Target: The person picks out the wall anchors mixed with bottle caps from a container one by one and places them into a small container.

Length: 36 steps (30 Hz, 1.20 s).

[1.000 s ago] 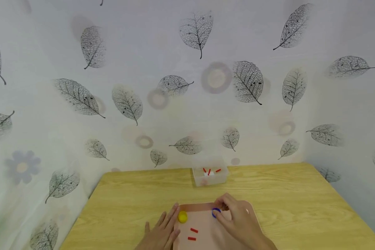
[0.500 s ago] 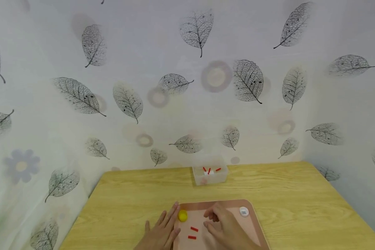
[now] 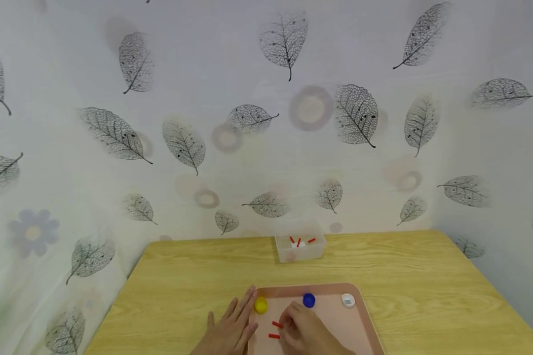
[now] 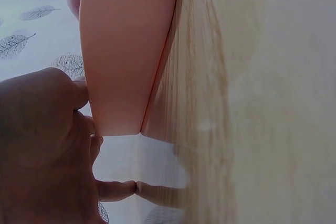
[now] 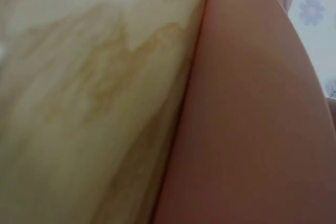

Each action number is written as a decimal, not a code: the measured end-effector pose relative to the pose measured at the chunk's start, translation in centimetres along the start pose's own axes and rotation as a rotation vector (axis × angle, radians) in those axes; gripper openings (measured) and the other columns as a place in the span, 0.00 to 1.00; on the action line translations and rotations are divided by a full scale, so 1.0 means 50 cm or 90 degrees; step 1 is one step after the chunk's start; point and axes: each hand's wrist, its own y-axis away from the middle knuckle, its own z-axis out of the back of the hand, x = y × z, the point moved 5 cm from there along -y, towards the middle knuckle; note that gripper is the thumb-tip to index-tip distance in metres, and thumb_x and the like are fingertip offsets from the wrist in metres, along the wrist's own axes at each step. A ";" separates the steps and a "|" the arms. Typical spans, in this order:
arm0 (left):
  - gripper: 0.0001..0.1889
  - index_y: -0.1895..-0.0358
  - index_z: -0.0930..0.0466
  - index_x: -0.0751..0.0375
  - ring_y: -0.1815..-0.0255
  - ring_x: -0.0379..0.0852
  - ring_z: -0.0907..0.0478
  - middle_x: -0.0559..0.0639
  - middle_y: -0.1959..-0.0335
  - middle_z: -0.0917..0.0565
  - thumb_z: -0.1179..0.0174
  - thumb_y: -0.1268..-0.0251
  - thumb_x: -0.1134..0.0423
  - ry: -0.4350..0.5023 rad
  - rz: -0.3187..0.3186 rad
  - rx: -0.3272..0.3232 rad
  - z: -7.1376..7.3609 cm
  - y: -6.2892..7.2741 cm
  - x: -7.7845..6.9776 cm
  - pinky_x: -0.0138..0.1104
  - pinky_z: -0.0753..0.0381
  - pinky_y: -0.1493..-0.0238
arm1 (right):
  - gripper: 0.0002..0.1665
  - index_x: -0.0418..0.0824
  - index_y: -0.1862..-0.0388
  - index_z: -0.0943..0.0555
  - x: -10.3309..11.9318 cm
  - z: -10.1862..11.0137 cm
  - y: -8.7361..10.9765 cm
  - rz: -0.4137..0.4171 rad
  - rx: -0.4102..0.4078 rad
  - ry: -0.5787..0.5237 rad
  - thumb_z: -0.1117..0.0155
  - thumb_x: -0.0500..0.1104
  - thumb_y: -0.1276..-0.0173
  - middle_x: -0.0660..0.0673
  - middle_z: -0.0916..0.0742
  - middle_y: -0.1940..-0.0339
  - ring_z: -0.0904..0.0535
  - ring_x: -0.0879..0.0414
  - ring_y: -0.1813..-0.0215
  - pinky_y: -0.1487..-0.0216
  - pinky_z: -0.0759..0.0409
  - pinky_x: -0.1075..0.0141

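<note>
My left hand point(image 3: 230, 328) rests on the left edge of the pink tray point(image 3: 373, 329), fingers straight. In the left wrist view, that hand point(image 4: 44, 140) touches the tray's outer wall point(image 4: 126, 51). Over the tray, my right hand point(image 3: 305, 329) has bent fingers at the right end of a short red stick point(image 3: 277, 324); whether they pinch it is unclear. A second red stick point(image 3: 274, 336) lies just nearer, close to the thumb. Along the tray's far side sit a yellow round cap point(image 3: 260, 305), a blue cap point(image 3: 308, 300) and a white cap point(image 3: 348, 300).
A translucent plastic box point(image 3: 300, 253) with several red sticks stands behind the tray, near the wall. The wooden table point(image 3: 195, 276) extends to both sides. A leaf-patterned sheet point(image 3: 248, 162) surrounds the back and sides.
My right hand has moved from the blue cap leftward and nearer, down to the red sticks. The blue and white caps are uncovered now. My left hand has stayed at the tray edge.
</note>
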 end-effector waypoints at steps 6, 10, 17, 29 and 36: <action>0.34 0.15 0.54 0.40 0.24 0.65 0.37 0.36 0.15 0.53 0.67 0.18 0.35 0.004 0.000 0.008 0.001 0.000 -0.003 0.85 0.47 0.48 | 0.07 0.44 0.64 0.19 -0.005 -0.012 -0.002 -0.087 0.083 -0.018 0.28 0.38 0.34 0.59 0.24 0.67 0.31 0.72 0.66 0.66 0.24 0.74; 0.35 0.15 0.54 0.42 0.24 0.65 0.37 0.37 0.15 0.53 0.67 0.17 0.36 0.007 -0.002 0.009 0.001 0.002 -0.003 0.85 0.47 0.47 | 0.07 0.45 0.64 0.18 -0.007 -0.021 -0.002 -0.141 0.125 -0.027 0.26 0.40 0.34 0.61 0.25 0.66 0.31 0.72 0.67 0.66 0.24 0.73; 0.35 0.15 0.55 0.43 0.24 0.66 0.37 0.38 0.15 0.53 0.66 0.17 0.37 0.003 -0.008 0.004 -0.002 0.002 -0.003 0.85 0.47 0.48 | 0.06 0.46 0.66 0.17 -0.008 -0.030 -0.001 -0.143 0.135 0.005 0.26 0.40 0.35 0.62 0.25 0.67 0.31 0.72 0.67 0.66 0.23 0.74; 0.34 0.15 0.54 0.42 0.25 0.65 0.35 0.36 0.15 0.52 0.66 0.17 0.36 -0.008 -0.011 -0.004 -0.004 0.000 -0.001 0.85 0.45 0.49 | 0.05 0.46 0.66 0.18 -0.009 -0.043 -0.006 -0.172 0.174 0.024 0.28 0.39 0.32 0.62 0.26 0.68 0.31 0.72 0.67 0.65 0.23 0.74; 0.35 0.15 0.54 0.41 0.24 0.64 0.36 0.36 0.15 0.52 0.67 0.18 0.35 0.001 -0.004 -0.003 -0.001 0.002 -0.002 0.85 0.47 0.48 | 0.05 0.47 0.65 0.19 -0.003 -0.040 -0.004 -0.156 0.171 0.021 0.30 0.39 0.30 0.62 0.26 0.68 0.31 0.72 0.66 0.64 0.22 0.73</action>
